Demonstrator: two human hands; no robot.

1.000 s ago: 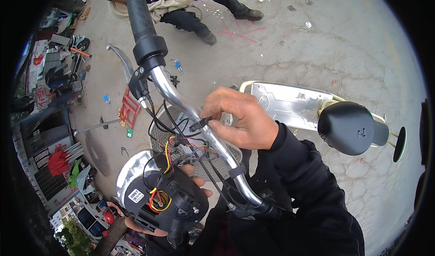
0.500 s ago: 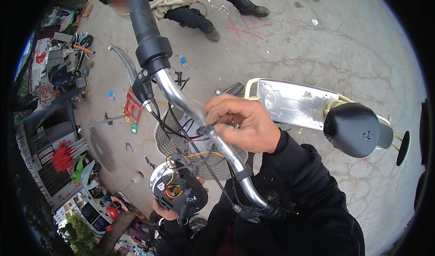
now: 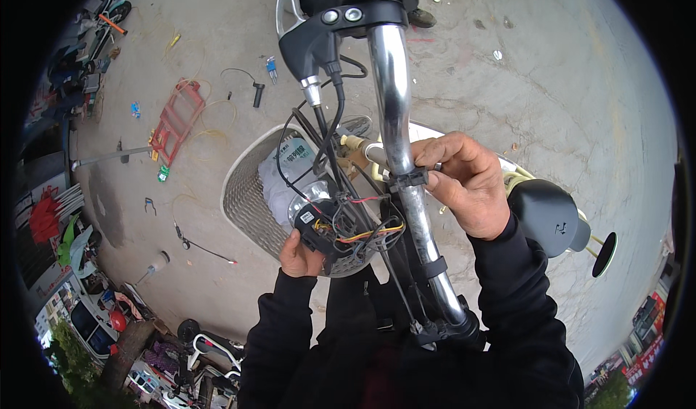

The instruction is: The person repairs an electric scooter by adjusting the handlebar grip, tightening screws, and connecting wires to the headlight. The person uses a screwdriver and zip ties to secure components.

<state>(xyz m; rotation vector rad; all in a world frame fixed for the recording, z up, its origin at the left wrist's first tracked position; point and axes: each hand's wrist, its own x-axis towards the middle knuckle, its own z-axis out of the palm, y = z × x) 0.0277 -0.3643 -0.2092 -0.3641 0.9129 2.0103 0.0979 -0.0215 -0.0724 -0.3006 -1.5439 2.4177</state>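
Observation:
A chrome handlebar [image 3: 394,97] runs from the top of the view down towards my body. My right hand [image 3: 475,181] is closed at mid-bar, thumb and fingers pinching a small black clamp [image 3: 407,181] fitted around the tube; some fingertips are hidden behind the bar. Left of it, my left hand [image 3: 299,258] holds a round headlight housing [image 3: 310,219] with a chrome rim. Its open back faces up, and yellow, red and black wires [image 3: 370,234] spill from it towards the bar. Black cables [image 3: 338,144] run down from the brake lever [image 3: 288,10].
Below the bar is a grey woven basket [image 3: 239,181] with a white plastic bag [image 3: 279,170] in it. A black saddle [image 3: 547,217] is at the right. On the concrete lie a red metal frame [image 3: 177,119], a black grip [image 3: 258,95] and a cable [image 3: 206,251]. A person's shoe shows at the top.
The handlebar has turned more upright in view and appears closer. The headlight housing and my left hand have moved right and up, over the basket. My right hand stays at the clamp.

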